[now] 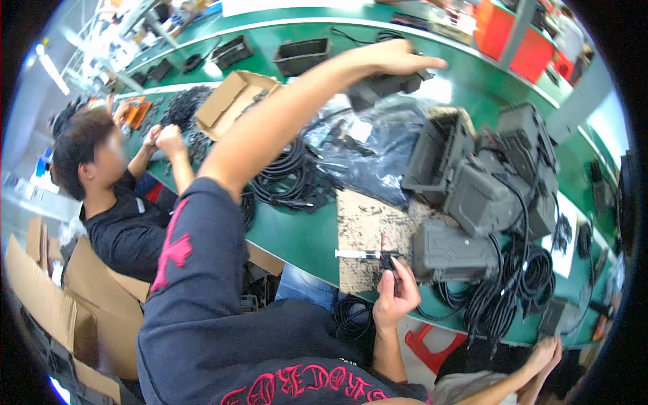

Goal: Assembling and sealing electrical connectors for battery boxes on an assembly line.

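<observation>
My left arm stretches far across the bench. My left hand [398, 58] is closed at the edge of a dark grey plastic box [370, 92], one finger pointing right; its other fingers are partly hidden. Nearer to me, my right hand [397, 297] pinches a small black part [388, 262] with a thin red wire above it. Beside that part, a white syringe-like stick [356, 254] lies over a stained cardboard sheet [354, 223]. To the right of this hand sits a closed grey box [452, 251].
Stacked grey boxes [479, 196] and coiled black cables [496, 290] crowd the right side. A clear plastic bag [364, 152] lies mid-bench, near an open carton [229, 101]. One co-worker [101, 169] sits at left; another person's hands [543, 358] show at lower right.
</observation>
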{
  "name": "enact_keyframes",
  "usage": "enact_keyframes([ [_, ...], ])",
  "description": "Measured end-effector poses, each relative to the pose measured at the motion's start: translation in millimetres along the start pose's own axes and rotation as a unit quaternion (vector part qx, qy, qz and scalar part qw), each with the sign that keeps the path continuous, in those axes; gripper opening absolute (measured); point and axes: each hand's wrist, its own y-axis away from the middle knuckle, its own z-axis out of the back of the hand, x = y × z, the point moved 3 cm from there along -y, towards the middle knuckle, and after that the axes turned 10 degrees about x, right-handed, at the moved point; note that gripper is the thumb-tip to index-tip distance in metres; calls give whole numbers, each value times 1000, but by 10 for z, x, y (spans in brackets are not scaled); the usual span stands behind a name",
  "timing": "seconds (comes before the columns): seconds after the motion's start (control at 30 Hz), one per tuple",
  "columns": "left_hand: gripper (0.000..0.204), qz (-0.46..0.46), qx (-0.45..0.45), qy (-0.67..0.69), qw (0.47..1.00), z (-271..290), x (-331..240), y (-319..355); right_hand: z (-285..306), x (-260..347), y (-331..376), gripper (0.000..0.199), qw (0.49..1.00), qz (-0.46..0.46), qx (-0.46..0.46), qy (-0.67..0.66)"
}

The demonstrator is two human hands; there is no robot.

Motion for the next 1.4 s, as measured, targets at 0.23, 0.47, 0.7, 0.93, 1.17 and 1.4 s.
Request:
enact_keyframes([
  [0.23,57,57,-90,-159,982,-680,561,1036,40,18,19,23,1000,17,-2,7],
  [0.47,77,202,-80,-114,969,-786,22,757,37,-20,97,25,998,-12,-31,-47],
  [0.7,66,118,-28,-72,990,-698,220,846,10,-30,94,26,997,-36,-31,-58],
  [0.93,37,52,17,242,969,-496,68,2941,-29,1062,-120,24,979,123,105,123],
  [1.17,32,208,-19,297,932,-486,39,3686,-339,1364,-317,15,942,68,277,175],
  [1.4,32,165,0,363,917,-551,159,3798,-429,1180,-363,17,936,-16,323,138],
])
